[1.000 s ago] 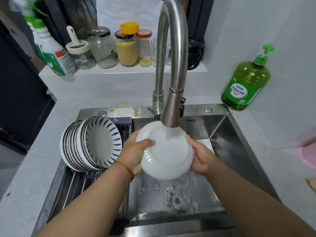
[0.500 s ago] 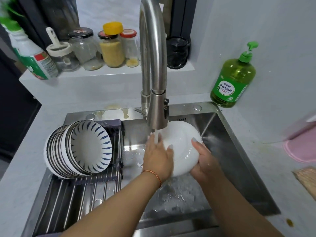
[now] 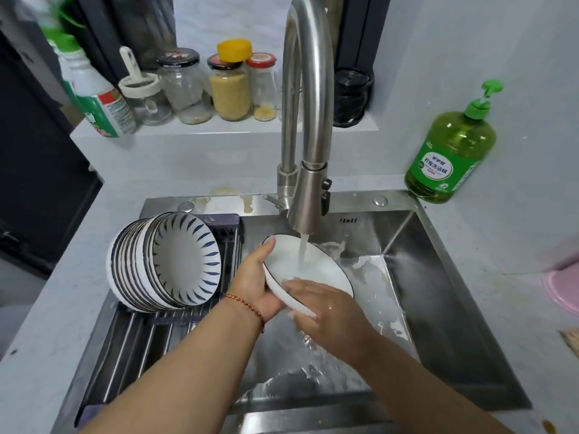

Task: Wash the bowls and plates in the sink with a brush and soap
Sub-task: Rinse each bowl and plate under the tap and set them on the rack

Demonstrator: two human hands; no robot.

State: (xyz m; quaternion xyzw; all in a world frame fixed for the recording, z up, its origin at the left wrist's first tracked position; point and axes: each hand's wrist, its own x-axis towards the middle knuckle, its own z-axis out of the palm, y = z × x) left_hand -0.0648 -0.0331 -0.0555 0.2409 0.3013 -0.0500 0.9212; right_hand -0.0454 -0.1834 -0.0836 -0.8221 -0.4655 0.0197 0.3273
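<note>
Here the left hand (image 3: 253, 283) grips the plate (image 3: 313, 270); the flat right hand (image 3: 326, 308) hides its near rim.

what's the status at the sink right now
Left hand grips white bowl rim; right hand rubs its near edge. Bowl tilted under running faucet. Nothing in the way.

Stacked bowls (image 3: 163, 261) on the rack (image 3: 150, 336), left of the faucet (image 3: 308, 170).

The left hand (image 3: 253, 285) covers the white bowl's (image 3: 316, 270) near-left rim; the right hand's (image 3: 329, 311) fingertips blur against its near edge under running water.
</note>
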